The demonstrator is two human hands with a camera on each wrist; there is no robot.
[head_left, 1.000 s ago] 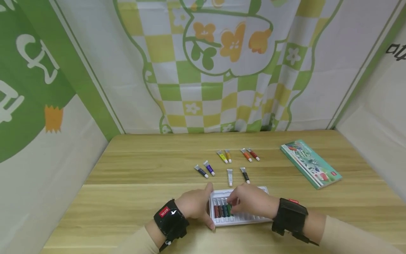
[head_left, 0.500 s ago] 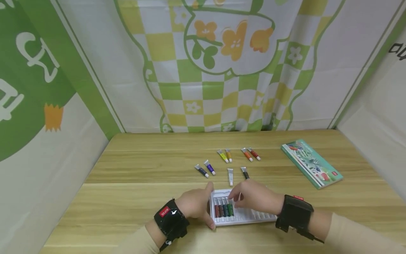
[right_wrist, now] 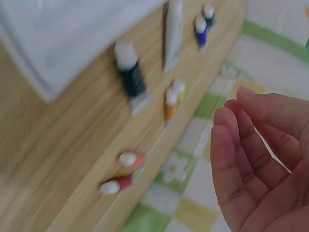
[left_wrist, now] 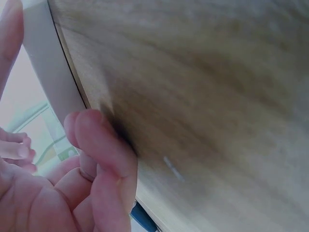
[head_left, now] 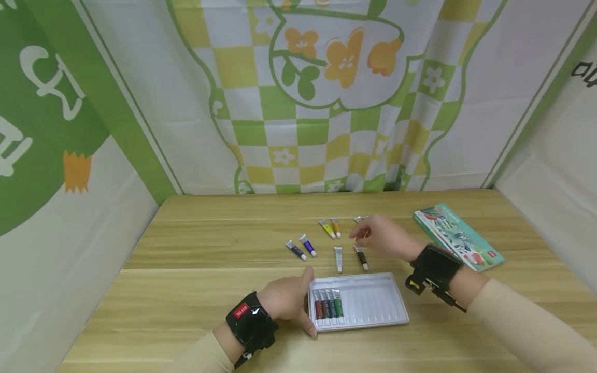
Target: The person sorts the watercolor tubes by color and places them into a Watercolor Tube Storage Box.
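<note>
Paint tubes (head_left: 331,306) in white tray (head_left: 375,303), left hand (head_left: 285,300) gripping its edge, right hand (head_left: 388,237) loose (empty)

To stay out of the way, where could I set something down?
Bare table lies left of the paint tubes, up to the left drape, and between the sleeves, in front of the tray. Crowded: behind it, tubes near the right hand.

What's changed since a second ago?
The right hand left the green tube in the white tray and moved forward, beyond the tray, holding nothing visible. The left hand stayed at the tray's left end; the white tube lies where it did.
</note>
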